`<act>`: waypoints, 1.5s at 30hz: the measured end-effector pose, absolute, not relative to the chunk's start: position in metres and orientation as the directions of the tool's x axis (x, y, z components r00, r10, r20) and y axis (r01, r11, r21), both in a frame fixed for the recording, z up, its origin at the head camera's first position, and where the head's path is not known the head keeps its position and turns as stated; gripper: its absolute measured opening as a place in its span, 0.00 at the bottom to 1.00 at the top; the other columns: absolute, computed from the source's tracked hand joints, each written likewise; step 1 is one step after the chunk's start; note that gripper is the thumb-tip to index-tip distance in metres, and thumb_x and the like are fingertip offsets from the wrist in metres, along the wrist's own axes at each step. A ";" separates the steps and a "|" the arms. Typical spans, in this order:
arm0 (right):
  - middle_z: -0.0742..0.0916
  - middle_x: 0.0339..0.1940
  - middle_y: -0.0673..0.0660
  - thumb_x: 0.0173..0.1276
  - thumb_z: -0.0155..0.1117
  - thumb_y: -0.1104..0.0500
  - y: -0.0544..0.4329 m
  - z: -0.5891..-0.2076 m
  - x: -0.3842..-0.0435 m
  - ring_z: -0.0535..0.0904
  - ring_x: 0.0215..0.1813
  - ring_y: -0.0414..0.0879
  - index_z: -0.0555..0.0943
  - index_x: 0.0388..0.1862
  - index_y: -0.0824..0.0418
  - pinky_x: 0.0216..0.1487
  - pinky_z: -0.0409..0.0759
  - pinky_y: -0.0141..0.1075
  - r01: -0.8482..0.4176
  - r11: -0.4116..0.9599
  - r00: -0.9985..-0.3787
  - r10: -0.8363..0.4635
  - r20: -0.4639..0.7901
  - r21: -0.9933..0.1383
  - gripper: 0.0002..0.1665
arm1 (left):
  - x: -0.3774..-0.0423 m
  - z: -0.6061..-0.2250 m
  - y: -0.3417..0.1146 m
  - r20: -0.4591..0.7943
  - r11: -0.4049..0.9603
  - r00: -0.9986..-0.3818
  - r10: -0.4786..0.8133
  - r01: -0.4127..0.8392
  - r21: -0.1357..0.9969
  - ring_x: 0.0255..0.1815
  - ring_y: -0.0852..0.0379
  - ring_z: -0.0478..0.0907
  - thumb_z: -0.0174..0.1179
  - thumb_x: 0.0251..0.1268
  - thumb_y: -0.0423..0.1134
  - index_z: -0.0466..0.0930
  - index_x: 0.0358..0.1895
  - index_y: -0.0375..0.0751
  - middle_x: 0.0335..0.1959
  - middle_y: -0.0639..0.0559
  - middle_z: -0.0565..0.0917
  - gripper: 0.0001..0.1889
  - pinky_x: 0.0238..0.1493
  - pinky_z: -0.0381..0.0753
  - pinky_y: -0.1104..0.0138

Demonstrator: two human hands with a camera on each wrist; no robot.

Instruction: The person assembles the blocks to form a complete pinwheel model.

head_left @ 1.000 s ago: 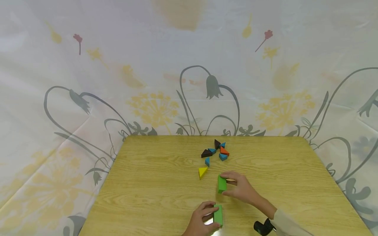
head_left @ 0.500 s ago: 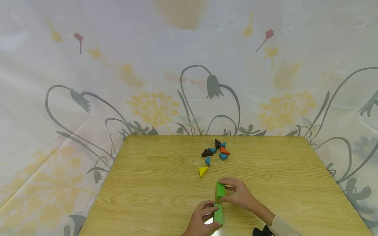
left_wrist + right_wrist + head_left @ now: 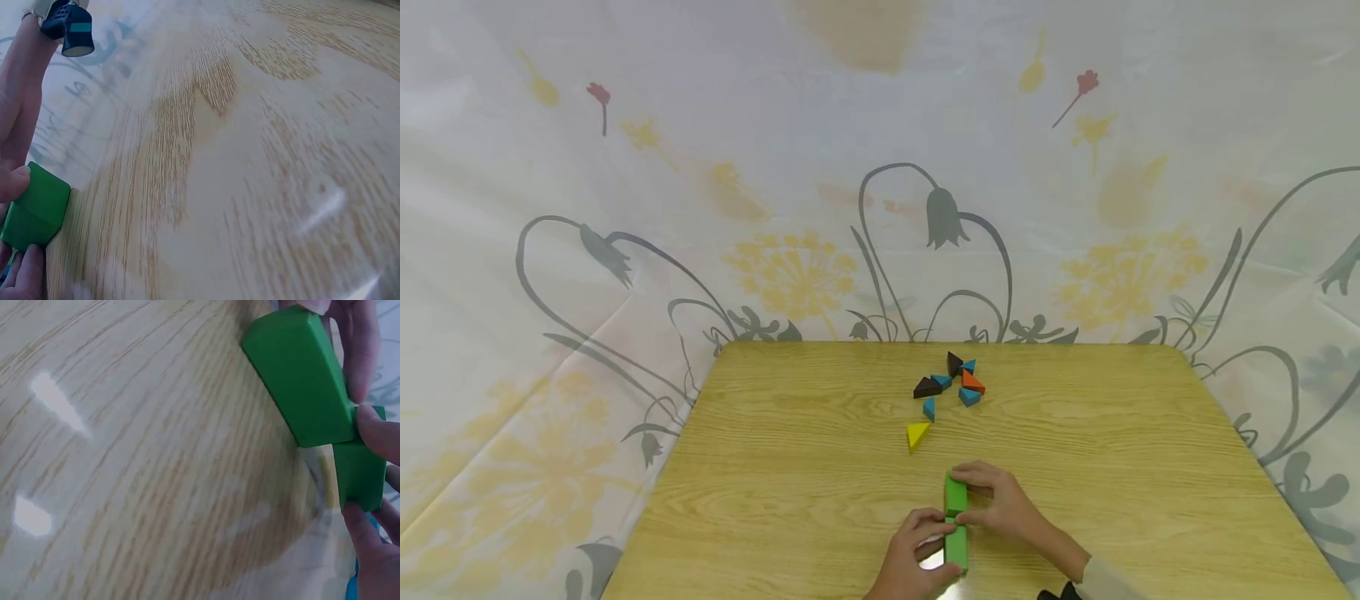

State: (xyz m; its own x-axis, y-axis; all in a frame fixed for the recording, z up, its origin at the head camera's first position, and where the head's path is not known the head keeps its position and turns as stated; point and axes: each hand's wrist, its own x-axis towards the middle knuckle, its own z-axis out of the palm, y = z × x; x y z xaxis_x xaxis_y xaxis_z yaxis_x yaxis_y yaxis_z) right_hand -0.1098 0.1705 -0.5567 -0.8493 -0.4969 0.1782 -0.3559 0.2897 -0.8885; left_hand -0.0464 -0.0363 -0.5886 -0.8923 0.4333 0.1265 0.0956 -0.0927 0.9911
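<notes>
Plain green blocks [image 3: 299, 378] — fingers [image 3: 362, 359] on both

Table [image 3: 775, 450]: yellowish wood grain, rounded far corners, bright glare patches [image 3: 59, 403] on top. Toward far edge, loose cluster of triangular blocks. Left dark block [image 3: 927, 387] next to blue block [image 3: 942, 382]; rear dark block [image 3: 953, 364] beside small blue block [image 3: 969, 366]; orange block [image 3: 972, 382] just in front, with another blue block [image 3: 969, 397] near it. Fourth blue block [image 3: 929, 408] apart, nearer viewer; yellow block [image 3: 917, 435] nearest. Behind, pale backdrop [image 3: 790, 158], printed with drooping grey flowers [image 3: 943, 218], yellow flower heads [image 3: 797, 271], small red blooms [image 3: 1087, 82].
</notes>
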 end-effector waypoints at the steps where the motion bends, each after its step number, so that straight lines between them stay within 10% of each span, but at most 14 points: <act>1: 0.78 0.57 0.64 0.52 0.76 0.58 0.171 -0.558 -0.109 0.74 0.57 0.63 0.77 0.57 0.69 0.54 0.78 0.43 -0.373 0.315 -0.850 -0.494 0.185 -0.873 0.34 | -0.046 -0.589 -0.036 0.125 -0.092 -0.892 0.434 0.094 0.991 0.59 0.51 0.72 0.66 0.58 0.34 0.76 0.54 0.29 0.58 0.38 0.66 0.21 0.55 0.74 0.67; 23: 0.77 0.60 0.66 0.61 0.67 0.51 0.173 -0.571 -0.104 0.72 0.60 0.65 0.81 0.54 0.64 0.59 0.73 0.45 -0.504 0.373 -0.803 -0.535 0.263 -0.779 0.25 | -0.046 -0.587 -0.034 0.048 -0.032 -0.903 0.427 0.038 0.999 0.59 0.49 0.73 0.68 0.57 0.37 0.71 0.61 0.30 0.59 0.41 0.65 0.29 0.55 0.74 0.68; 37: 0.73 0.65 0.68 0.62 0.66 0.53 0.170 -0.572 -0.100 0.68 0.63 0.66 0.79 0.56 0.65 0.61 0.64 0.26 -0.441 0.344 -0.821 -0.527 0.217 -0.829 0.26 | -0.048 -0.580 -0.031 0.031 0.047 -0.907 0.420 0.055 0.997 0.60 0.49 0.72 0.63 0.61 0.36 0.67 0.63 0.26 0.64 0.37 0.63 0.29 0.53 0.75 0.71; 45: 0.76 0.61 0.69 0.65 0.65 0.58 0.172 -0.564 -0.104 0.72 0.59 0.65 0.78 0.55 0.69 0.55 0.77 0.41 -0.429 0.332 -0.842 -0.485 0.238 -0.840 0.23 | -0.054 -0.577 -0.031 0.082 0.096 -0.902 0.425 0.135 0.986 0.59 0.47 0.72 0.64 0.61 0.35 0.69 0.62 0.27 0.64 0.38 0.63 0.27 0.50 0.77 0.72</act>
State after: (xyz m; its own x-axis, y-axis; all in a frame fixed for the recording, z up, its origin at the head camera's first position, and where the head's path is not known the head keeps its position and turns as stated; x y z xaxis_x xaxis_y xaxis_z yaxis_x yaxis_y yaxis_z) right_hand -0.1043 0.1718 -0.5637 -0.8418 -0.4848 0.2375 -0.4285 0.3324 -0.8401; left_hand -0.0542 -0.0311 -0.5765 -0.9016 0.4246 0.0821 0.1349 0.0959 0.9862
